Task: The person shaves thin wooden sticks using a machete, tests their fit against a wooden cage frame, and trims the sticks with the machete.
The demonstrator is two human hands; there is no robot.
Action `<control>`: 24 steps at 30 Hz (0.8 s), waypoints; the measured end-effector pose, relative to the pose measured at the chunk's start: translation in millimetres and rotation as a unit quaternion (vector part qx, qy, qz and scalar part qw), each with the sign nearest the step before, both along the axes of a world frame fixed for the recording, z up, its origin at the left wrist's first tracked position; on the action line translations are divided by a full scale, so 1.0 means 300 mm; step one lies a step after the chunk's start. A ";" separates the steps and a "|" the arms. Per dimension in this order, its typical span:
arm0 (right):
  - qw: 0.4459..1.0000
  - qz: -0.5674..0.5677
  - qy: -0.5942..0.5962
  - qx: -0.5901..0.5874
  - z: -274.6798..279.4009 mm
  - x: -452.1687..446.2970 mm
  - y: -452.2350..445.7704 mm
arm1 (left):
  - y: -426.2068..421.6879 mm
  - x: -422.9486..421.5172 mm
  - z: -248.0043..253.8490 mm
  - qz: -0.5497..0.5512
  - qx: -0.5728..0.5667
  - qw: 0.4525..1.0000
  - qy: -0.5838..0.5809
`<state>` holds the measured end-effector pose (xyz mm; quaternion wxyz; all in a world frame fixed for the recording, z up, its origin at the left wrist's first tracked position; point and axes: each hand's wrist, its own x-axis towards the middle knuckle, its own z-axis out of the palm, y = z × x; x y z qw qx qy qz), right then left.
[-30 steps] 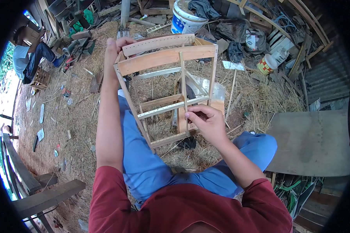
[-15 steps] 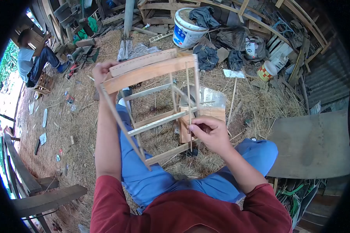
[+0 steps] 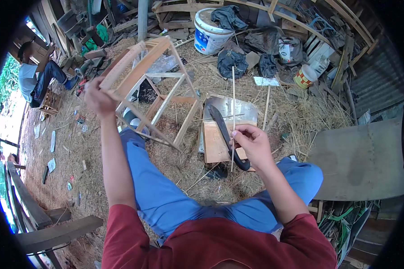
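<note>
My left hand [image 3: 101, 97] grips one corner of a light wooden frame [image 3: 141, 67] made of thin slats and a few wider boards. The frame hangs tilted over my left leg. Between the thumb and fingers of my right hand [image 3: 252, 142] is a thin wooden stick [image 3: 233, 101], held upright. Behind the stick, a machete [image 3: 221, 127] with a dark blade and black handle lies across a wooden board [image 3: 216, 145] on the ground. A shiny metal sheet [image 3: 242, 110] sits at the board's far end.
Straw and shavings cover the ground. A white and blue bucket [image 3: 210, 36], black plastic bags [image 3: 232, 63] and a red-yellow tub [image 3: 306, 77] stand ahead. A flat panel [image 3: 359, 159] lies right. Another person [image 3: 38, 74] sits far left. Planks [image 3: 58, 233] are at lower left.
My left hand has swung the frame leftward and tilted it, away from the stick. The machete and board are now uncovered. My right hand with the stick has shifted slightly right.
</note>
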<state>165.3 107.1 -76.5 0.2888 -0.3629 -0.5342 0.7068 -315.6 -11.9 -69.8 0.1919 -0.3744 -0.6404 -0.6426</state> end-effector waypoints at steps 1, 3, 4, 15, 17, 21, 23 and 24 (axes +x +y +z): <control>1.000 0.000 -0.008 -0.003 -0.004 0.002 0.001 | 0.041 0.058 0.032 0.126 -0.057 0.976 0.169; 1.000 0.007 -0.019 -0.001 -0.020 0.007 0.002 | 0.115 0.112 0.044 0.247 -0.112 0.904 0.332; 1.000 0.007 -0.016 -0.002 -0.022 0.007 0.001 | 0.160 0.115 0.024 0.212 -0.109 0.940 0.244; 0.998 0.023 -0.047 0.043 -0.096 0.024 0.031 | 0.407 0.151 -0.094 0.124 -0.414 0.896 0.102; 0.998 0.018 -0.048 0.031 -0.101 0.021 0.027 | 0.433 0.132 -0.174 0.096 -0.489 0.861 0.101; 0.997 0.023 -0.074 0.016 -0.096 0.028 0.020 | 0.402 0.149 -0.272 -0.162 -0.613 0.773 -0.007; 0.998 0.018 -0.067 0.010 -0.102 0.032 0.024 | 0.419 0.097 -0.372 -0.260 -0.618 0.740 0.043; 0.998 0.015 -0.062 0.005 -0.104 0.035 0.025 | 0.421 0.113 -0.363 -0.262 -0.619 0.739 0.045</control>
